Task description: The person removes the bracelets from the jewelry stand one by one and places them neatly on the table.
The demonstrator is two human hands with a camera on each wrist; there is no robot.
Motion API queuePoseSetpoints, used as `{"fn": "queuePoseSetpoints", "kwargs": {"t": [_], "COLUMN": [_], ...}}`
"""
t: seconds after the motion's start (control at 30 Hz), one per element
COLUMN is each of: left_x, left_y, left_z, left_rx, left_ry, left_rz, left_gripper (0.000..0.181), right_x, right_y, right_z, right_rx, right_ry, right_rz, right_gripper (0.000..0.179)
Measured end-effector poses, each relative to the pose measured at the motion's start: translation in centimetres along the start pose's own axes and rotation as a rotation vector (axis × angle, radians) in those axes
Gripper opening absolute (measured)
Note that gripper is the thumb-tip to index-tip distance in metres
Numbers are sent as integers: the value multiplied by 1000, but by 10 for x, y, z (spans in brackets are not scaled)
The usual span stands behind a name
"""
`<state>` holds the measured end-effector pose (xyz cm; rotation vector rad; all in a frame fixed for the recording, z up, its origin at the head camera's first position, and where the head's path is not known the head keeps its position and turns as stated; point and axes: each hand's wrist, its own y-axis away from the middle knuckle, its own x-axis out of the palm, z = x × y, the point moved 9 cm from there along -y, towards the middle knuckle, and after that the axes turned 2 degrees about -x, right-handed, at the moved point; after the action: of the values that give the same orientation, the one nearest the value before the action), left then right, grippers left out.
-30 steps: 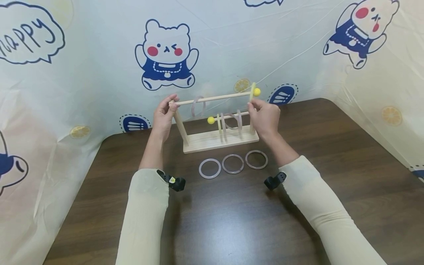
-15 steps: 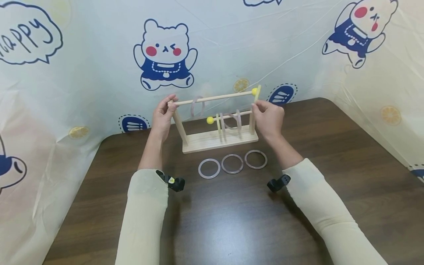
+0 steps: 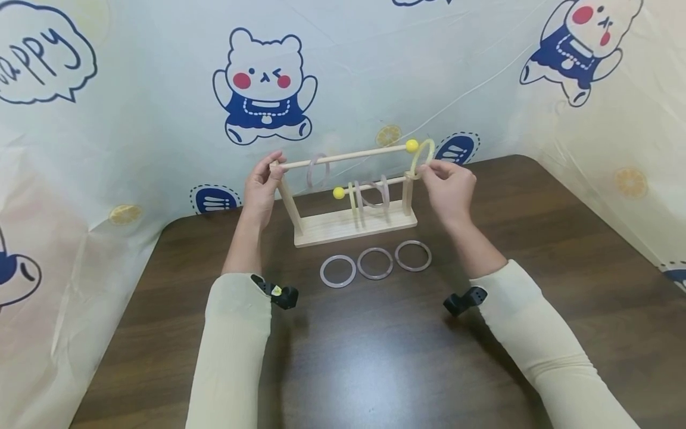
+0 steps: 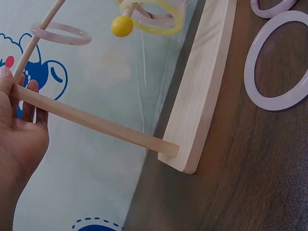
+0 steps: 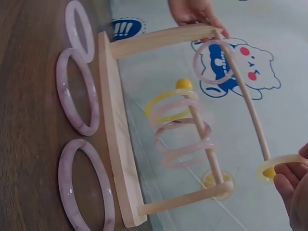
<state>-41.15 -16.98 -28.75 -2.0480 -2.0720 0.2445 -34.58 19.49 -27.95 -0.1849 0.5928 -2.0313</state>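
A wooden bangle rack (image 3: 321, 232) stands at the back of the table. My left hand (image 3: 261, 190) grips the top of its left post (image 4: 91, 121), thumb and fingers around the end of the upper rod (image 3: 364, 154). Between thumb and fingers, my right hand (image 3: 452, 189) pinches a pale yellow bangle (image 3: 417, 158) just right of the yellow ball (image 3: 411, 146) at the rod's free end. One pale purple bangle (image 4: 62, 36) hangs on the upper rod. The lower rod carries a yellow bangle (image 3: 351, 199) and several pinkish ones (image 5: 185, 149), behind another yellow ball (image 5: 184, 84).
Three pale purple bangles lie in a row in front of the rack: a left one (image 3: 324, 279), a middle one (image 3: 361, 271) and a right one (image 3: 399, 262). Behind the dark wooden table (image 3: 354, 357) hangs a cloth (image 3: 161, 131) printed with bears.
My right hand has moved right with the yellow bangle, from the upper rod past the end ball to beside it. The bangle has turned more face-on. My left hand keeps its grip.
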Motion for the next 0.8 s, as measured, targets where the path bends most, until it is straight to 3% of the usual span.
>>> {"fn": "queuePoseSetpoints", "kwargs": {"t": [0.3, 0.43, 0.6, 0.8], "left_x": [0, -1, 0, 0], "left_y": [-2, -2, -2, -2], "left_z": [1, 2, 2, 2], "left_rx": [9, 9, 11, -5], "left_ry": [8, 5, 6, 10], "left_rz": [1, -1, -4, -8], "left_gripper": [36, 36, 36, 36], "right_x": [-8, -11, -16, -24], "right_y": [-2, 1, 6, 16], "right_z": [-25, -31, -31, -34], "right_rx": [234, 297, 358, 395], "right_ry": [-294, -380, -488, -462], "right_rz": [50, 71, 131, 208], "right_gripper": [14, 7, 11, 11]}}
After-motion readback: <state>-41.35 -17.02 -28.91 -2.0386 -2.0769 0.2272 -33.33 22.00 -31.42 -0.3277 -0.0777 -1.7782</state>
